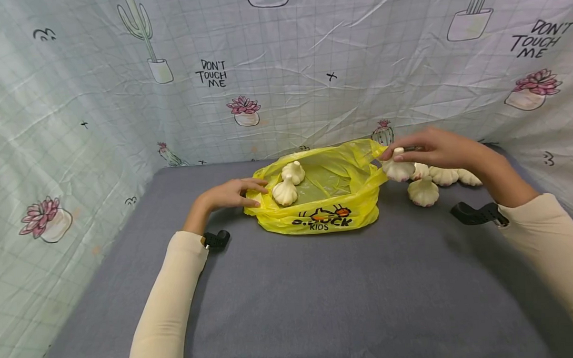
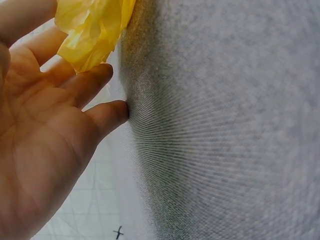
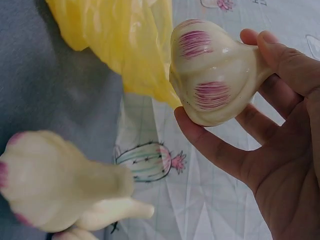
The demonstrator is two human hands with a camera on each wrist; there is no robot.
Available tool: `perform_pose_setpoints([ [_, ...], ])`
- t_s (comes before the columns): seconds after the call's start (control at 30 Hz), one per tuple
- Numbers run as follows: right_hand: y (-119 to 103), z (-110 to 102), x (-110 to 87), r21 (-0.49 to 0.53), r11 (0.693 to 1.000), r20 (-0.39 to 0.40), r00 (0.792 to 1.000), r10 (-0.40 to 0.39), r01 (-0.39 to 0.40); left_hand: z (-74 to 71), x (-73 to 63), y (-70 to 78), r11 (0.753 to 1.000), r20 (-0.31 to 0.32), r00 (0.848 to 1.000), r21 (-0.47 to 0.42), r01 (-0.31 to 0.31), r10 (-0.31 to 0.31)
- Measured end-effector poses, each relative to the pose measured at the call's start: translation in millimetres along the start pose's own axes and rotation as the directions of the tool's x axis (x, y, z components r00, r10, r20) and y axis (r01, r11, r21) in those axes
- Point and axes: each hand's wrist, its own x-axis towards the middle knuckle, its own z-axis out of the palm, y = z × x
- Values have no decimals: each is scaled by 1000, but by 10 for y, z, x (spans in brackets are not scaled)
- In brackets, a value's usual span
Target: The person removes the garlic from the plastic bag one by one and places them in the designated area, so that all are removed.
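Observation:
A yellow plastic bag (image 1: pixel 311 220) lies on its base with its mouth spread wide, two garlic bulbs (image 1: pixel 285 192) visible in its left part. My left hand (image 1: pixel 230 194) touches the bag's left rim; in the left wrist view its fingers are loosely bent against the yellow plastic (image 2: pixel 92 37), with one fingertip at the grey cloth. At the bag's right edge, my right hand (image 1: pixel 429 146) holds another garlic bulb (image 3: pixel 215 75) by its stem, between thumb and fingers. This bulb is off the table and has purple streaks. Beside the bag, below that hand, sits another garlic bulb (image 1: pixel 423 192).
Several more garlic bulbs (image 1: pixel 444 176) lie on the right, partly behind the right hand and forearm. Grey cloth (image 1: pixel 295 294) covers the table. A white printed curtain (image 1: pixel 282 58) hangs behind and along the sides. Black straps with cameras (image 1: pixel 474 213) sit on both wrists.

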Motion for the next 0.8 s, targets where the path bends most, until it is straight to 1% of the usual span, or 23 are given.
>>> perform_pose_setpoints([
  [0.17,33,-6,-145,-2,1000,-15,1000,17,-17,-1,14,-11,1000,9,1000,-5,9,-9],
  [0.4,33,-21,-350,-28,997,-48,996,71,-73,7,15,6,1000,14,1000,-21,17,-17],
  [0.6,70,-14,-540,-41,992,-87,990,113,-117,33,-1,22,999,12,999,-31,37,-36],
  [0.7,91,-5,-601,-42,991,-99,987,123,-128,31,-8,27,998,11,999,-42,44,-44],
  [0.8,92,-8,-647,-64,988,-120,984,129,-138,31,-10,31,998,8,999,-44,45,-44],
])
